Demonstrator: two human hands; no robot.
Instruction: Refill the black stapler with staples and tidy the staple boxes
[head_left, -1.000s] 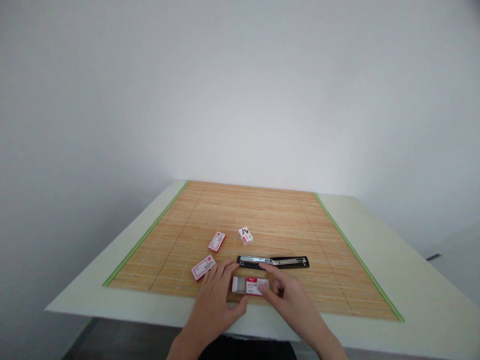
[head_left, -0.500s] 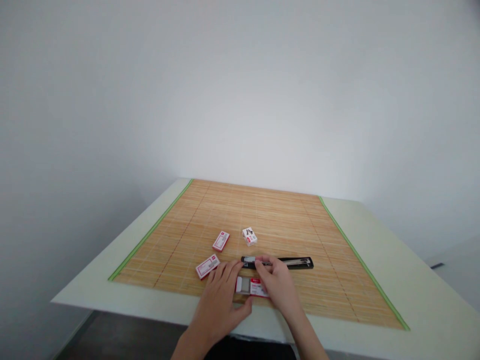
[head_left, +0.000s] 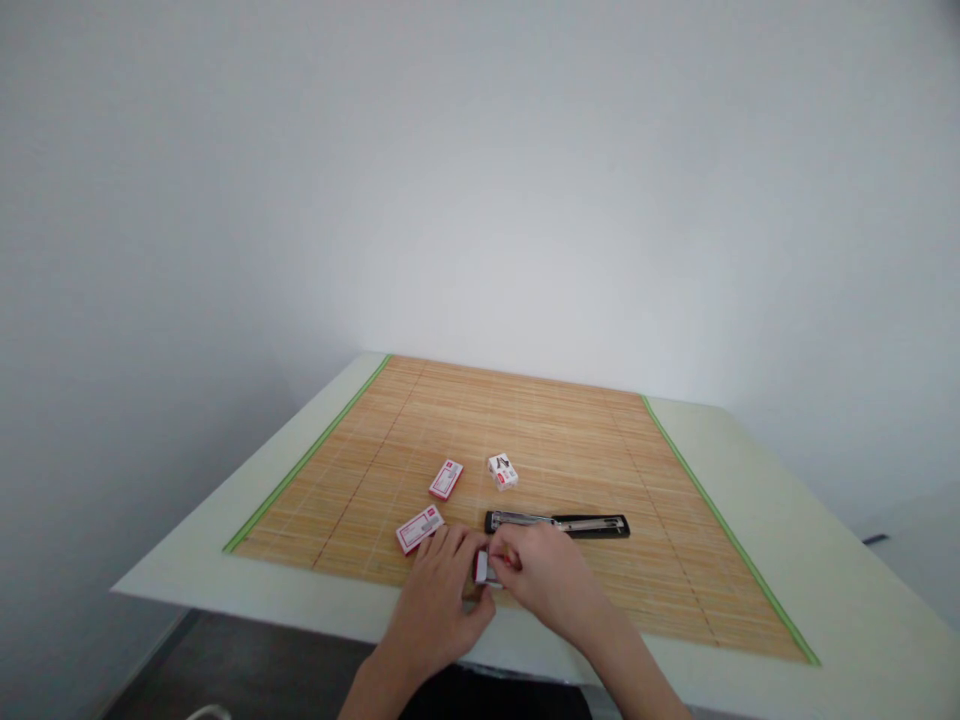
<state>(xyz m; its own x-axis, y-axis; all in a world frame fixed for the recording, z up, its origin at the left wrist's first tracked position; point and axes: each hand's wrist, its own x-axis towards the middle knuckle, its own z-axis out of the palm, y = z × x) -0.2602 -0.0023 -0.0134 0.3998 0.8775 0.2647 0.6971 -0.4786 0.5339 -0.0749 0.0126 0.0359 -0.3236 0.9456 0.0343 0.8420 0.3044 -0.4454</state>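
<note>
A small red and white staple box [head_left: 482, 567] lies on the bamboo mat [head_left: 570, 450] near its front edge, mostly covered by my hands. My left hand [head_left: 437, 597] rests flat on the mat, its fingers against the box's left end. My right hand [head_left: 546, 580] is curled over the box, fingertips pinched on it. Just behind them a long black stapler [head_left: 559, 524] lies opened flat, its metal channel facing up.
Three more small boxes lie on the mat: a red and white one [head_left: 419, 528] left of my hands, another [head_left: 446, 479] further back, and a white one [head_left: 502, 471]. The mat covers a pale table [head_left: 847, 600] against a white wall.
My right hand came back from the stapler and now covers the staple box. The box's open tray, visible earlier, is hidden. The left hand has barely moved.
</note>
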